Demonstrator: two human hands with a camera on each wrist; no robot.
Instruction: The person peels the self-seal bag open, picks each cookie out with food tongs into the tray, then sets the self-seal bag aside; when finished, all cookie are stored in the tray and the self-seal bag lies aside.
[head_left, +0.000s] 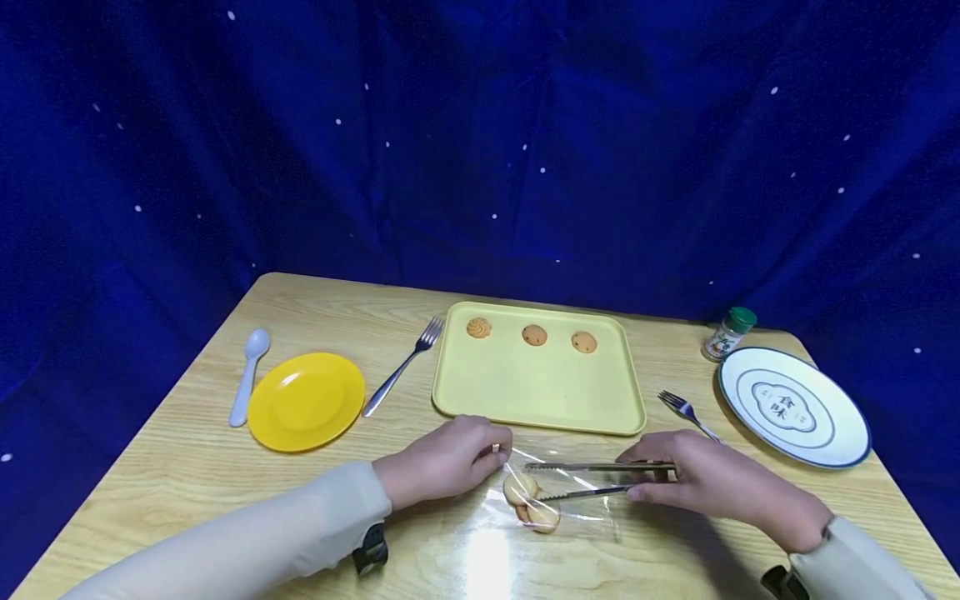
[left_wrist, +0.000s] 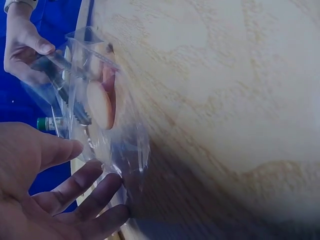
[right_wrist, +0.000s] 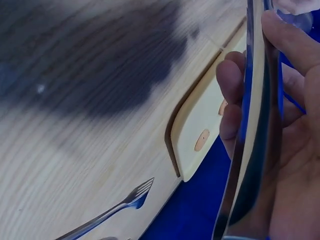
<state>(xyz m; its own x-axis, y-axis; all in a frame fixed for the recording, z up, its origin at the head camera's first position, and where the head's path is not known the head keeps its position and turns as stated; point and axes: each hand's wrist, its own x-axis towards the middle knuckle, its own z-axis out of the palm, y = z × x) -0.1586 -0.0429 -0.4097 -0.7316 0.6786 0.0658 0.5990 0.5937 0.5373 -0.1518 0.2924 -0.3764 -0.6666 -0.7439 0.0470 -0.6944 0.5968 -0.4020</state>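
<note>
The left hand (head_left: 453, 458) pinches a clear bag (head_left: 581, 512) containing cookies (head_left: 543, 516). The right hand's (head_left: 697, 475) grip clasps tongs (head_left: 592, 467).

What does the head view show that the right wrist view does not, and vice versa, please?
Only the head view: the yellow plate, spoon, fork beside that plate, green-capped jar and swirled cookie.
Only the right wrist view: the palm of the right hand and the length of tongs passing it; a pale shape top right is unclear.
Both: parts of that hand and the tongs, the tray, two speckled cookies, the right-hand fork, the table and blue cloth.
</note>
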